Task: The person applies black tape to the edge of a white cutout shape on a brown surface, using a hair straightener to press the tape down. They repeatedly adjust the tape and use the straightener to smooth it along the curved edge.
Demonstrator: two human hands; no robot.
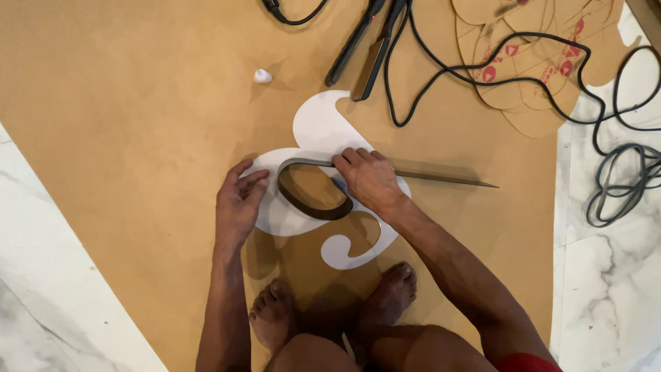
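A white curly cut-out shape (318, 127) lies flat on a brown cardboard sheet (138, 124) on the floor. A dark thin strip (441, 179) stands on edge along it, bent into a loop (311, 207) around the shape's oval hole. My right hand (368, 178) presses the strip down where the loop meets the straight tail. My left hand (239, 205) rests on the shape's left edge, fingertips near the loop. My bare feet (330, 306) are just below the shape.
A flat-iron tool (368, 52) with black cables (496, 69) lies at the top. Brown cut-out pieces (537, 62) are stacked at top right. A small white cap (262, 76) sits at upper left. Coiled cable (623, 182) lies on the marble floor (606, 289) to the right.
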